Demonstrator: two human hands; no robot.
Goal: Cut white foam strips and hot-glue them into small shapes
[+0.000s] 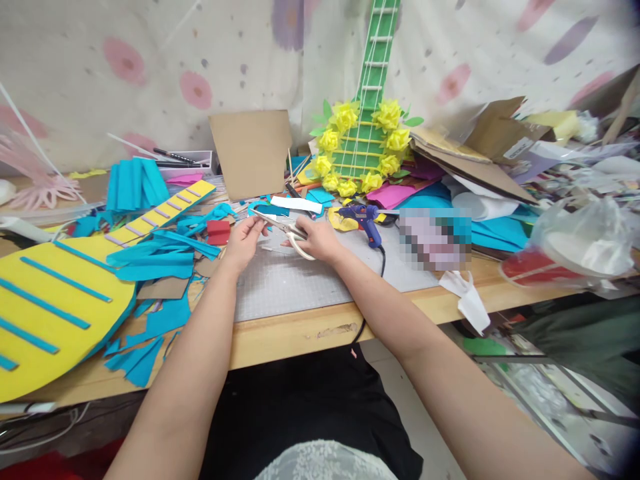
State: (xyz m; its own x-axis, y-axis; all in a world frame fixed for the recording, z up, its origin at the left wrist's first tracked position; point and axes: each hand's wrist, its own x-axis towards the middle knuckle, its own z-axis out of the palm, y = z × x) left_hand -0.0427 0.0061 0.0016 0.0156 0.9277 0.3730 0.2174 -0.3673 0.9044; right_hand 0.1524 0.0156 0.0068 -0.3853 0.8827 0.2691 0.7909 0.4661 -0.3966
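Observation:
A pair of scissors with pale handles (301, 251) is gripped in my right hand (321, 239), its blades pointing left above the grey cutting mat (290, 293). My left hand (243, 241) is closed in a pinch right by the blade tips. What the pinch holds is too small to make out. Just behind the blades lie a white strip (297, 204) and blue paper pieces (270, 209). A blue glue gun (367, 223) rests on the mat to the right of my right hand, its black cord running over the table's front edge.
At left lies a yellow guitar-shaped cutout (30, 333) with blue strips, among blue paper scraps (155, 260). A green guitar shape with yellow flowers (383, 50) leans at the back beside a cardboard piece (253, 157). A bagged red cup (543, 263) stands at right.

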